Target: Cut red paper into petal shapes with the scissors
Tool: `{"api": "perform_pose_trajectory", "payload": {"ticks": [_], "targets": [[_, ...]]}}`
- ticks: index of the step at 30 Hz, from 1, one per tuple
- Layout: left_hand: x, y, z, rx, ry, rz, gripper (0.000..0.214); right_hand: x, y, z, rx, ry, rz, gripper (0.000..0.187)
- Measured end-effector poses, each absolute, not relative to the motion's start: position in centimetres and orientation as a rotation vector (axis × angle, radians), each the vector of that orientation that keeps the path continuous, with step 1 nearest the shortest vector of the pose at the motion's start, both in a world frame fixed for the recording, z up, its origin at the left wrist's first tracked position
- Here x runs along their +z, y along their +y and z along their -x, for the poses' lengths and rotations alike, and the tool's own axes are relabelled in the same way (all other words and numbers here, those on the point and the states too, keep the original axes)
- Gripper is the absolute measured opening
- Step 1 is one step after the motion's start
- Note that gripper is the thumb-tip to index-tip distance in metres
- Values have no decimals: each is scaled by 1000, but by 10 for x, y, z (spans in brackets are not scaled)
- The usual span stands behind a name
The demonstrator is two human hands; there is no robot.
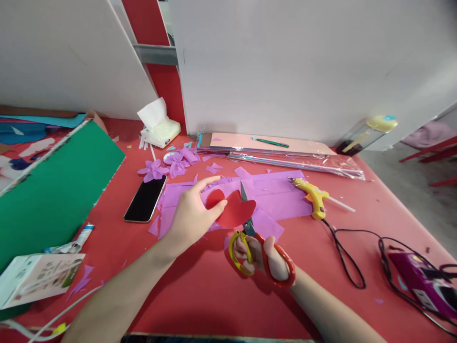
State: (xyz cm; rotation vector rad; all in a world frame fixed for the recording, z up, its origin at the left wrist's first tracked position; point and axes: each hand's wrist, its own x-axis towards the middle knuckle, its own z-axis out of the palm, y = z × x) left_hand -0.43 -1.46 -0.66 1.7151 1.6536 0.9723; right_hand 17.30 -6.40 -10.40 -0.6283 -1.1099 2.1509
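My left hand (194, 209) pinches a piece of red paper (233, 212) between thumb and fingers; the paper is cut into rounded lobes. In my right hand (267, 255) is a pair of scissors (248, 226) with one yellow and one red handle loop. The blades are parted, and the red paper lies between or against them; exactly where they meet it is partly hidden. Beneath both hands lie purple paper sheets (282, 195) and scraps. Two purple paper flowers (153, 170) rest beyond my left hand, close to a phone (145, 199).
On the right lie a yellow glue gun (314, 196), its black cord and a purple box-shaped device (421, 281). Plastic-wrapped paper packs (285, 159) with a green pen (272, 142) line the back. Tissues (160, 131) stand back left; a green board (67, 205) leans at left.
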Motion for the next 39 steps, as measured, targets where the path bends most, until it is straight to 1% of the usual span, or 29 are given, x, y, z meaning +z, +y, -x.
{"api": "perform_pose_trajectory", "payload": {"ticks": [6, 14, 39], "targets": [[-9, -15, 4, 989, 1637, -1703, 40, -107, -64, -175, 2023, -1238, 613, 68], [-15, -15, -1, 1028, 1652, -1653, 41, -105, -65, -172, 1968, -1189, 631, 65], [-32, -11, -7, 1077, 1663, -1585, 42, -111, -65, -168, 2011, -1077, 696, 65]]}}
